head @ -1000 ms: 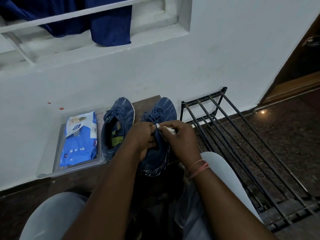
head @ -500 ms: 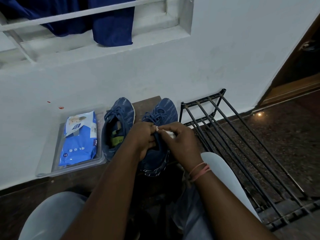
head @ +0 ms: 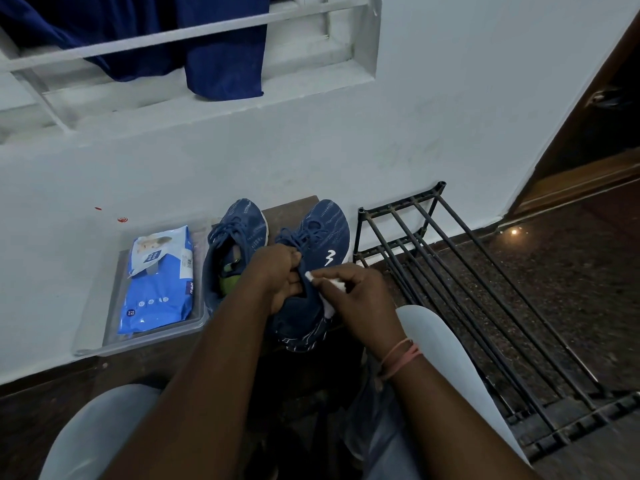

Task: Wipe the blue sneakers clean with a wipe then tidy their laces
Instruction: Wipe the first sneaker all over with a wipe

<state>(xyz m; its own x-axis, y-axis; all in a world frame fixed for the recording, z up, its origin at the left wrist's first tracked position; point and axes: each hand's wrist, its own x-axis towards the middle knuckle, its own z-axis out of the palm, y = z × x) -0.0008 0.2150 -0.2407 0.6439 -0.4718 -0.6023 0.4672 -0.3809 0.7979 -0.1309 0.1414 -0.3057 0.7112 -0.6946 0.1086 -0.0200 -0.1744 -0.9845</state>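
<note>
The person sits low, and both blue sneakers stand side by side on a small brown bench by the wall. The left hand curls round the collar of the right sneaker and holds it steady. The right hand is just beside the left hand, with its fingers closed round a white wipe that presses on the side of this same shoe. So I think the wiping is in the middle, not finished.

The left sneaker stands just past the left hand, and no hand is on it. I cannot tell if it is clean yet. The laces on both shoes look loose and messy, so that part seems left to do. A blue pack of wipes lies in a clear tray, further out on the left hand's side.
</note>
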